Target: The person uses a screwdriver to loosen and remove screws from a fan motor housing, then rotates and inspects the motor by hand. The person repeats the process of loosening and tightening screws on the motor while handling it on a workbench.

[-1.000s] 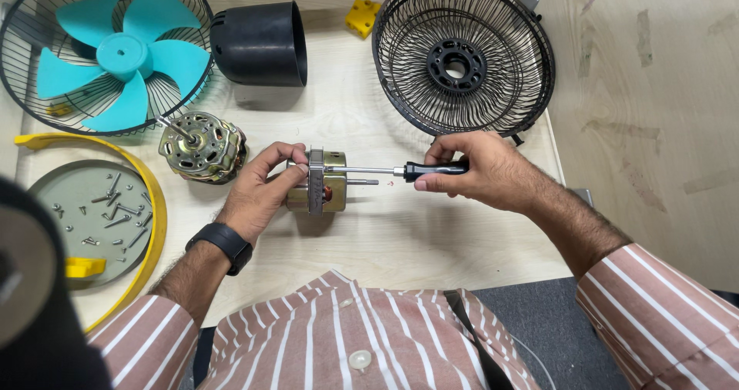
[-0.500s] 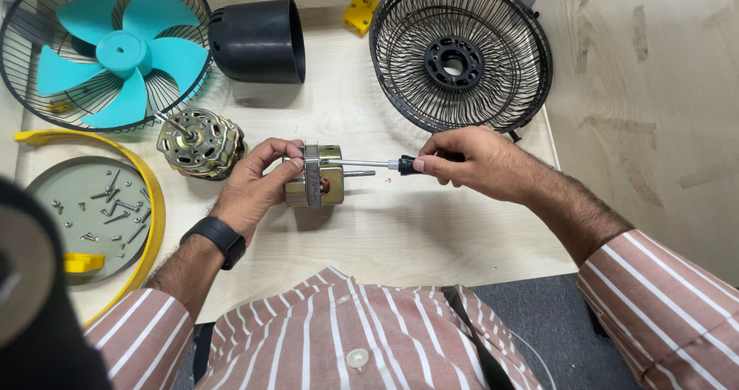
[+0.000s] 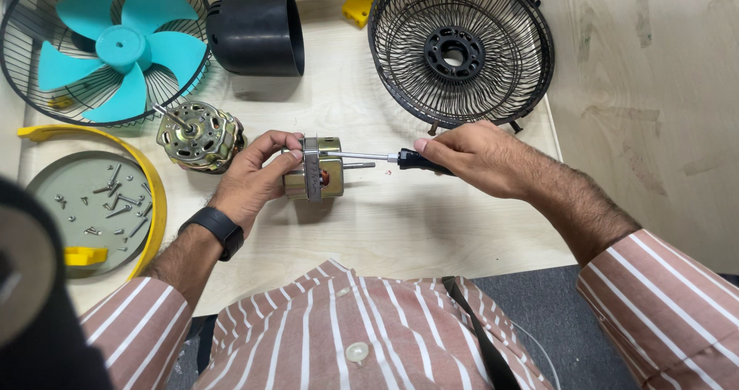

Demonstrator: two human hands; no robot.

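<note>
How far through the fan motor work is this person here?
Done: the blade, grilles, black cover and another motor part lie apart, screws in the tray. In hand: left hand grips the motor block; right hand drives a screwdriver into it. Left: the block remains clamped together.

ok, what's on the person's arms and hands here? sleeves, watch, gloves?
Both hands are bare, no gloves. The left hand has a black wristband on the wrist. Both sleeves are brownish-pink with thin white stripes, pushed up so the forearms are bare. No rings visible.
</note>
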